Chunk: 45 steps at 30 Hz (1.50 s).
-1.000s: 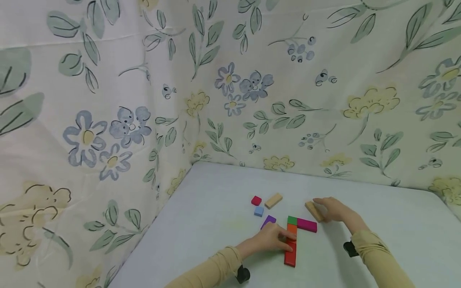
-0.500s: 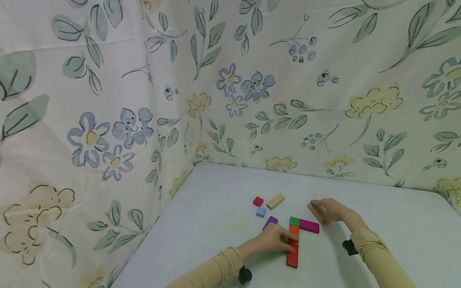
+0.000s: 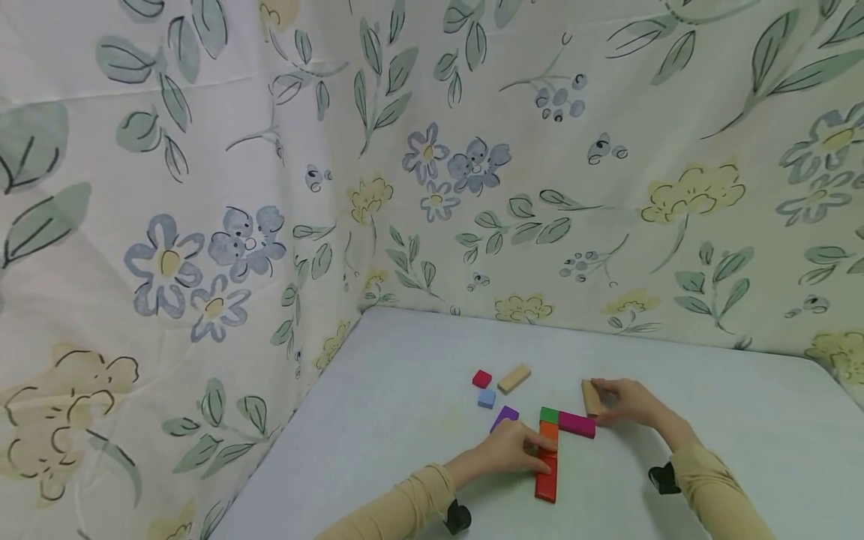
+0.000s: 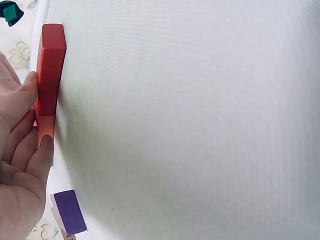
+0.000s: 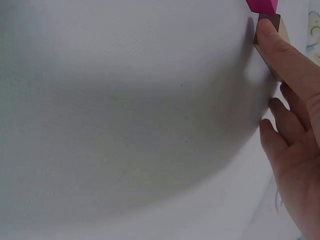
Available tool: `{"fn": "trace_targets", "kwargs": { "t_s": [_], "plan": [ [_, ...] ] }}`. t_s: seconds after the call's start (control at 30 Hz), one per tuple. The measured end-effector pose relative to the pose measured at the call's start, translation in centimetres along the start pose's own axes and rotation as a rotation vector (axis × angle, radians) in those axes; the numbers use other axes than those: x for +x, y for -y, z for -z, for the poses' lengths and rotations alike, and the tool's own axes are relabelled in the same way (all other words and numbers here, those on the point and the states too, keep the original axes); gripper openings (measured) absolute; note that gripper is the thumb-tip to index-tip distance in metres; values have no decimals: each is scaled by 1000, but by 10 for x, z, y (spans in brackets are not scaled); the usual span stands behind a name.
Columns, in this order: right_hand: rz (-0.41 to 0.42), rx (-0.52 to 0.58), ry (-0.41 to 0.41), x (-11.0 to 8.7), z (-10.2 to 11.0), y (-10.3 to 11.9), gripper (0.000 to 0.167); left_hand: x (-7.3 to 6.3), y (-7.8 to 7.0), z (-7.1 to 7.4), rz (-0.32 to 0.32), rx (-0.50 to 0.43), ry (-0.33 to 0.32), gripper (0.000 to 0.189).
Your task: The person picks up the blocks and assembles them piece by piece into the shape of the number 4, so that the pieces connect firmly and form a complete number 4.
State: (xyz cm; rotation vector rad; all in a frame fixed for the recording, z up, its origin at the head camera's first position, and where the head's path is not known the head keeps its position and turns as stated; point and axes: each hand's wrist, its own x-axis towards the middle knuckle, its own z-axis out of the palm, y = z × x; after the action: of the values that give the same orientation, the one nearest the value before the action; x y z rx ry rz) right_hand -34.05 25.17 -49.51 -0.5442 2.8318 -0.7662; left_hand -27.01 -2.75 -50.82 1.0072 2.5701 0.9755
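White table (image 3: 405, 352), nine blocks (image 3: 577, 425): left hand (image 3: 505, 448) touches two, right hand (image 3: 632, 403) pinches one.

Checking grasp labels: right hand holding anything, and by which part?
Right hand holds a wooden block: thumb on end nearest magenta block, finger near the other.

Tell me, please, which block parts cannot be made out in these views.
Head: purple block, near end behind the left hand.
Left wrist: orange block, partly behind the same hand.
Right wrist: magenta block, mostly cut off by the top edge.
Right wrist: held wooden block, partly behind the right hand.
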Motion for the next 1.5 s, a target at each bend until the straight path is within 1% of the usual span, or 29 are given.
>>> {"fn": "trace_targets", "kwargs": {
  "t_s": [0.13, 0.33, 0.43, 0.57, 0.73, 0.97, 1.17, 1.4, 1.5],
  "plan": [
    [0, 19, -24, -4, -3, -6, 84, 0, -2, -1, -1, -5, 3, 33],
    [-11, 48, -57, -12, -6, -9, 83, -2, -3, -4, 0, 0, 3, 33],
    [5, 49, -91, -16, -5, -8, 82, -2, -3, -4, 9, -3, 4, 34],
    [43, 45, -159, -19, -3, -8, 79, -3, -4, -2, 8, -1, -1, 34],
    [42, 59, -201, -19, 1, -8, 80, -3, 0, -1, -5, 4, -10, 33],
    [62, 37, -231, -16, 5, -6, 80, -4, -2, 3, 11, 2, -8, 32],
    [70, 19, -255, -18, 12, 4, 79, -3, -3, 3, 15, -1, -7, 31],
    [48, 36, -263, -20, 25, 13, 80, -3, -5, 4, 7, -10, -7, 31],
    [60, 48, -270, -20, 30, 18, 80, -2, -5, 4, 8, -7, -6, 32]
  ]
}}
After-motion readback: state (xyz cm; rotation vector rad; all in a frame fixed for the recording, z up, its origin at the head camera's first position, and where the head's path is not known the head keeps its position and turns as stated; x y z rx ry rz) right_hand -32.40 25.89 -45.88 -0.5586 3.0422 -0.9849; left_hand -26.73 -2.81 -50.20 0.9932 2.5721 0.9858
